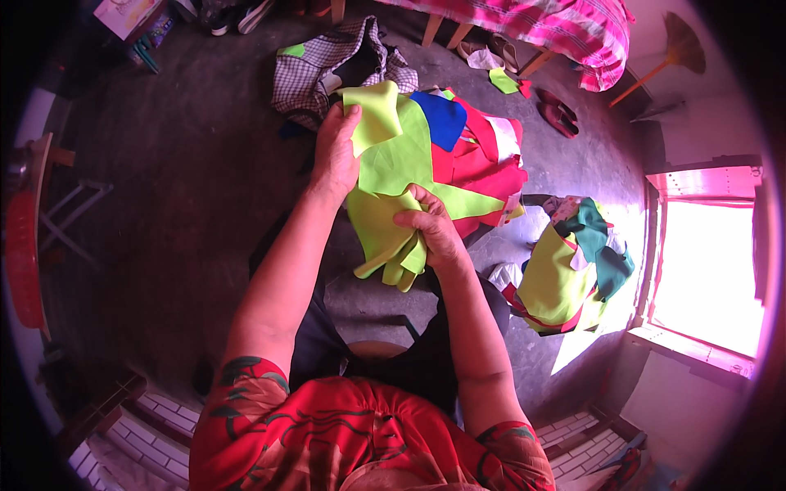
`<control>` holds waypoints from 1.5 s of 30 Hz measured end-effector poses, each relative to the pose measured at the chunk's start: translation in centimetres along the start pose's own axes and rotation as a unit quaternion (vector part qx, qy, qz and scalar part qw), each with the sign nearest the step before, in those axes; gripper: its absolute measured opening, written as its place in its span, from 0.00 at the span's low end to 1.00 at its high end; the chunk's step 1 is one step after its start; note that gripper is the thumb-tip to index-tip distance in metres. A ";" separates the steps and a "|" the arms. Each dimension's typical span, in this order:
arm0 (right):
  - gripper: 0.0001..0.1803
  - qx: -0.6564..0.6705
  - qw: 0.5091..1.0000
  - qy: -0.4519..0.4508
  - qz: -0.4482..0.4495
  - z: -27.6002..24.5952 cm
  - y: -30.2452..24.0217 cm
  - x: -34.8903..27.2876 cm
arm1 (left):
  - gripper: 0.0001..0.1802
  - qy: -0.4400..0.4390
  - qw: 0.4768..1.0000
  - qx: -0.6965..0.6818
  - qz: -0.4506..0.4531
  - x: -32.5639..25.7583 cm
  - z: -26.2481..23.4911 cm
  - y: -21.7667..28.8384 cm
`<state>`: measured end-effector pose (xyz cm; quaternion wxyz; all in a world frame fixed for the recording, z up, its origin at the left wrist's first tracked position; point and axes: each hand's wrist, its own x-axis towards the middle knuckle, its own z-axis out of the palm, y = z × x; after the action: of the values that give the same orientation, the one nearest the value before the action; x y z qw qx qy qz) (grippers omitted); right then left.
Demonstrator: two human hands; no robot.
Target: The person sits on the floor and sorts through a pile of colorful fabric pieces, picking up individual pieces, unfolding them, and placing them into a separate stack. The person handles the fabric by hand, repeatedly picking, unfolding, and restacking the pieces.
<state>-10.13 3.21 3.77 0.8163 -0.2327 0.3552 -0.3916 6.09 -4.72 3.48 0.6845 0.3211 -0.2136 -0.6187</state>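
Both of my hands hold lime-green fabric pieces (393, 164) in front of me, above the floor. My left hand (336, 147) grips the upper edge of one piece, near the top of the bundle. My right hand (430, 229) is closed around the lower ends, which hang down in strips. Behind the green pieces lies a pile of red fabric (483, 168) with a blue piece (444, 119) on top.
A checked cloth bag (319, 65) lies beyond the pile. At the right stands an open sack of mixed scraps (565, 270), beside a bright doorway (704, 270). Sandals (558, 113), a broom (675, 49) and a pink-covered bed (565, 29) are at the back. A stool (70, 217) stands left.
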 end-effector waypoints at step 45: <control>0.14 0.037 0.990 0.098 -0.097 -0.3 0.5 1.1 | 0.24 -0.147 0.982 0.080 -0.084 -3.3 0.6 -2.1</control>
<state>-9.62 2.55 2.79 0.7442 -0.1958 0.3942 -0.5024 3.71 -1.66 2.78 0.5633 0.2974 -0.3324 -0.6955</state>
